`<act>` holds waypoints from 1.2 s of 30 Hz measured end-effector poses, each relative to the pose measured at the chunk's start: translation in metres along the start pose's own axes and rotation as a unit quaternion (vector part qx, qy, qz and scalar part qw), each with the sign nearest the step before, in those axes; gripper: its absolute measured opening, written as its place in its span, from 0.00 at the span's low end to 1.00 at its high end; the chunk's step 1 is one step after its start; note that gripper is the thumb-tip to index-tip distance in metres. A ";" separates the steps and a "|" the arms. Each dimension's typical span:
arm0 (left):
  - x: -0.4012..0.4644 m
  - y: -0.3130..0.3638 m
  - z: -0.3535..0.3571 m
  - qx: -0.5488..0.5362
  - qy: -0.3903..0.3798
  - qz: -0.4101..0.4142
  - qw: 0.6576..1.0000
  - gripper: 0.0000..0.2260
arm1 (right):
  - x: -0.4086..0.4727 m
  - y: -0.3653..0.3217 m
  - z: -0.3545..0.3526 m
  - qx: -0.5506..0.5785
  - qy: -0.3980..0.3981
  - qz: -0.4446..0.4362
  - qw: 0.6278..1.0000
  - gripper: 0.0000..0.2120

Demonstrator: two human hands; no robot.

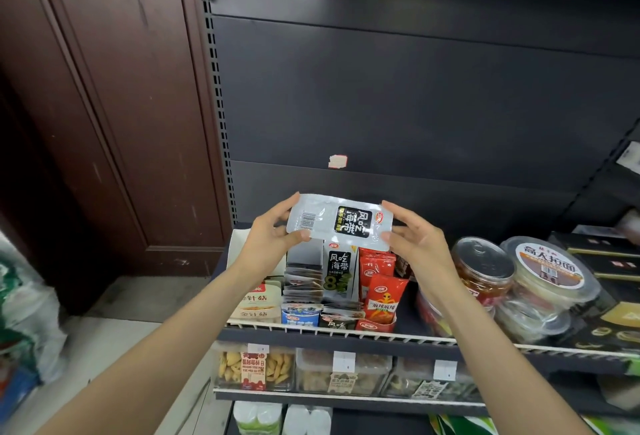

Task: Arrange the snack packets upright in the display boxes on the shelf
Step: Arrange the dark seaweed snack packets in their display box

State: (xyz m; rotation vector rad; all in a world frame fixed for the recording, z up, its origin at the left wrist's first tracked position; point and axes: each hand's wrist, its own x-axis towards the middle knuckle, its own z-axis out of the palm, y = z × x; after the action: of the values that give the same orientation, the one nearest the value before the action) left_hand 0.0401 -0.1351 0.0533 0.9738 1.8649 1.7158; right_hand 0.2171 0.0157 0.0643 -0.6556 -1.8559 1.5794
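Two hands, the left hand [268, 237] and the right hand [415, 240], pinch the ends of a flat, glossy silver packet [341, 221], held sideways above the cardboard display boxes [337, 282] on the wire-edged shelf [398, 339].

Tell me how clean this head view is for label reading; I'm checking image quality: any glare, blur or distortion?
Head view: the silver packet held between the left hand and right hand shows mild glare, yet its black label reads clearly; the frame edges bow and soften from wide-angle distortion; the lower shelf bins look blurry and dim.
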 end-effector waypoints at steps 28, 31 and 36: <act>0.009 -0.059 -0.019 0.455 -0.238 -0.044 0.857 0.34 | 0.036 0.039 0.016 -0.494 0.034 -0.083 0.865 0.06; 0.013 -0.063 -0.019 0.454 -0.245 -0.043 0.856 0.32 | 0.047 0.047 0.026 -0.535 -0.013 -0.079 0.841 0.07; 0.017 -0.066 -0.020 0.431 -0.252 -0.043 0.865 0.29 | 0.067 0.064 0.047 -0.593 -0.057 -0.062 0.801 0.13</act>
State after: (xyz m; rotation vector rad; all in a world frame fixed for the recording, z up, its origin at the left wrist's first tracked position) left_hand 0.0005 -0.1353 -0.0061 1.4369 2.2272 0.4067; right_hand 0.1359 0.0416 0.0055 -0.8925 -2.8104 0.1696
